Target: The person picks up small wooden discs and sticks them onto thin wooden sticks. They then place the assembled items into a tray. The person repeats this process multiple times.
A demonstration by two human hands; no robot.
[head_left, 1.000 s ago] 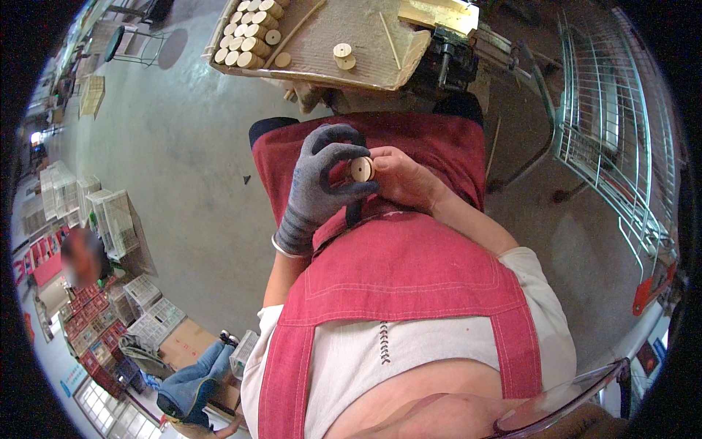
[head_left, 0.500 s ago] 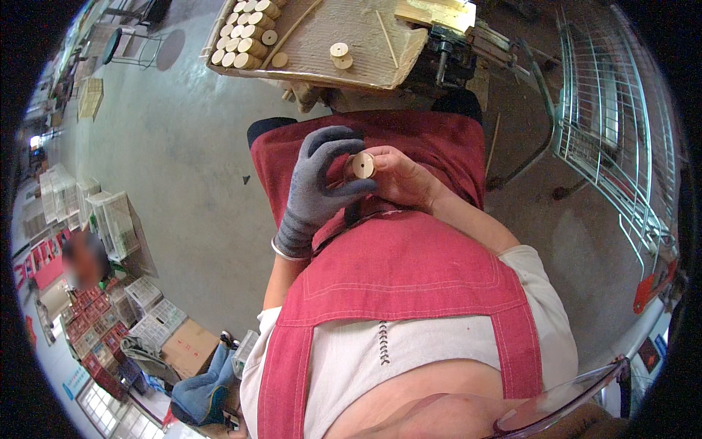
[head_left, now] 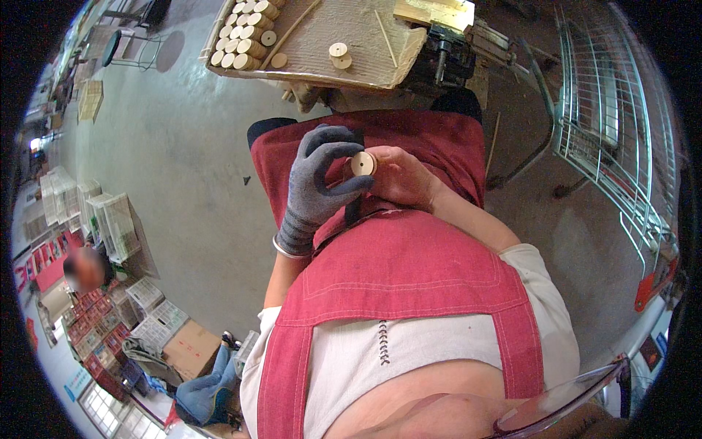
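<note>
A small pale wooden spool [head_left: 363, 164] with a dark hole in its round face is held above my lap, between both hands. My left hand [head_left: 313, 174], in a grey knit glove, curls thumb and fingers around its left side. From the right, my bare right hand [head_left: 404, 177] grips the same spool; part of its fingers is hidden behind it. Beyond my knees lies a cardboard-lined work surface [head_left: 322, 47]. Stacked spools [head_left: 245, 33] fill its left side, and another spool [head_left: 339, 55] stands alone near its front edge.
A flat wooden disc [head_left: 278, 61] and thin sticks [head_left: 386, 38] lie on the cardboard. Right of it is a metal vise [head_left: 442, 62]. A wire cart [head_left: 610, 139] stands at the right. Boxes [head_left: 191, 350] and a person in jeans [head_left: 201, 399] are at lower left.
Both hands stay on the spool at nearly the same place. My right fingers have shifted slightly around it, and the spool's face has turned a little.
</note>
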